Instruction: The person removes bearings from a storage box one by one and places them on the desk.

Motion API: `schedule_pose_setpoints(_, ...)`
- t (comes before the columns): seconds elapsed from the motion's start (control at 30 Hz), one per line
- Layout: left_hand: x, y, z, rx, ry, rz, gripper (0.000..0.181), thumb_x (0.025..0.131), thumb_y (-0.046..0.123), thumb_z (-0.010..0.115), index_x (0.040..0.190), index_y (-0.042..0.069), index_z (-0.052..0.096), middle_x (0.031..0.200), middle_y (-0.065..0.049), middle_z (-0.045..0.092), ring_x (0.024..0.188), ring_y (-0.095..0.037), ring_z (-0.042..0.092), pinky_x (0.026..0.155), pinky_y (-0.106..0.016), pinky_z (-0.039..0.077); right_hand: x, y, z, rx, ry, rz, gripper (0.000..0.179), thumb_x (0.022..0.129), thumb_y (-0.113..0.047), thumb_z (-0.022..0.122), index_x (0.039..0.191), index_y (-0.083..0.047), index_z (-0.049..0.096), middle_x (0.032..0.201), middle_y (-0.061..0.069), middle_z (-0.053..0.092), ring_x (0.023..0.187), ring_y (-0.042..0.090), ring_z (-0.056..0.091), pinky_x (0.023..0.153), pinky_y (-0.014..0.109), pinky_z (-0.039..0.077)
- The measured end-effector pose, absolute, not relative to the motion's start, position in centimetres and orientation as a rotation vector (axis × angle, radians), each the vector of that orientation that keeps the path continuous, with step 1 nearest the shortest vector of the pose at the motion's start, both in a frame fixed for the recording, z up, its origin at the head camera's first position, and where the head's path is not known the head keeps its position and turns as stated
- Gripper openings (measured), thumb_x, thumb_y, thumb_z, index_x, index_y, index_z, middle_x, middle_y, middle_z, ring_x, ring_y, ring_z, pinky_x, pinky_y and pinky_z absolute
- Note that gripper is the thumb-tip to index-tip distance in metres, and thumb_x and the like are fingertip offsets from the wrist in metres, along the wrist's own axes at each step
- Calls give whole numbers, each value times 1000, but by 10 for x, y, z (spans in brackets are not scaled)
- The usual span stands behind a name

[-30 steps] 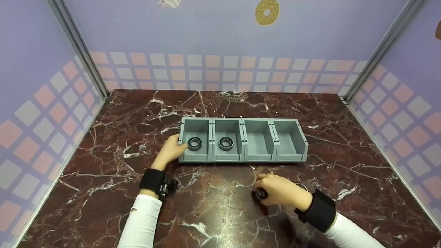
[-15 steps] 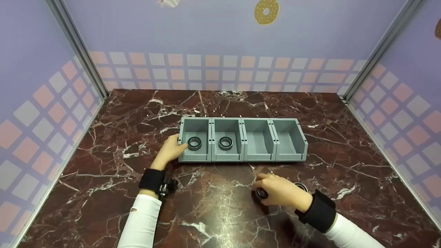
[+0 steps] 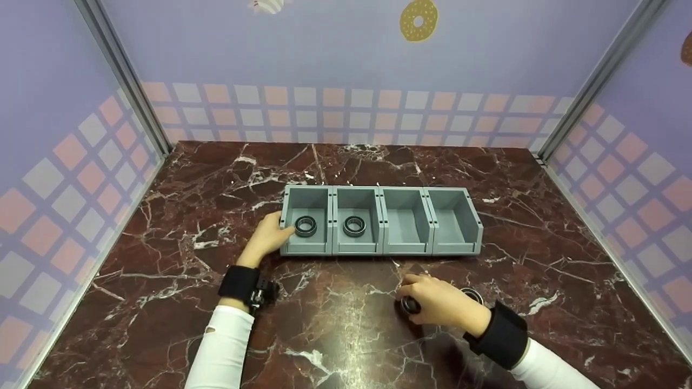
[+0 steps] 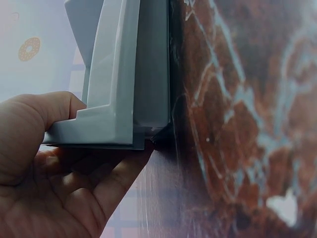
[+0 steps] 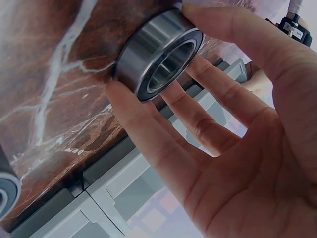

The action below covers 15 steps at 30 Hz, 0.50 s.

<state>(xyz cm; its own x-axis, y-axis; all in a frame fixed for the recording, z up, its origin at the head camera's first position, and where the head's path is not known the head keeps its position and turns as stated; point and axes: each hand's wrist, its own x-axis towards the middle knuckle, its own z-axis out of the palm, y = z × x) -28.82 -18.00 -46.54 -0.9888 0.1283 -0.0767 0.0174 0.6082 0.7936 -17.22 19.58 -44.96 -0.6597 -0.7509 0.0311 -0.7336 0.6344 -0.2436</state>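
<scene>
A row of joined grey bins (image 3: 408, 248) stands mid-table. My left hand (image 3: 268, 233) grips the side wall of the leftmost bin; in the left wrist view the thumb lies over the rim and the fingers (image 4: 124, 173) press the outer face. My right hand (image 3: 440, 300) is in front of the bins, pinching a ball bearing (image 5: 143, 54) between thumb and fingers, close at the tabletop. In the head view this bearing (image 3: 410, 305) is partly hidden by the hand. One bearing (image 3: 306, 226) lies in the leftmost bin, another bearing (image 3: 354, 226) in the second.
Another bearing (image 3: 473, 295) lies on the marble-patterned table (image 3: 335, 335) behind my right wrist, partly covered by it. The two right-hand bins show bare floors. Purple printed walls (image 3: 346, 54) with metal corner posts (image 3: 594, 75) enclose the table on the back and sides.
</scene>
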Motion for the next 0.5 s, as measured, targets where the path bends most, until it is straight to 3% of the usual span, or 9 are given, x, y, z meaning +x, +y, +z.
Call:
schedule_pose_setpoints(0.13,-288,-179,-465,131,2714,1334,58,99,7,57,150,-15,40,56,4,40,45,-7,33,59,-27,37,-172,196,-450,-1250,2778,-352,36,70,-4,86,105,-7,76,99,5,62,81,26,65,70,42,55)
schedule_pose_setpoints(0.23,-288,-179,-465,139,2731,1334,56,99,7,58,148,-15,42,67,0,53,46,-7,37,63,-28,40,-171,196,-450,-1242,2776,-346,37,71,-5,86,106,-7,76,101,6,62,84,27,65,73,44,55)
schedule_pose_setpoints(0.5,-288,-178,-465,139,2773,1307,51,97,6,57,142,-16,49,99,-23,67,60,-12,51,76,-38,48,-170,196,-449,-1260,2776,-360,37,71,-5,85,108,-6,77,100,5,62,83,27,65,73,43,55)
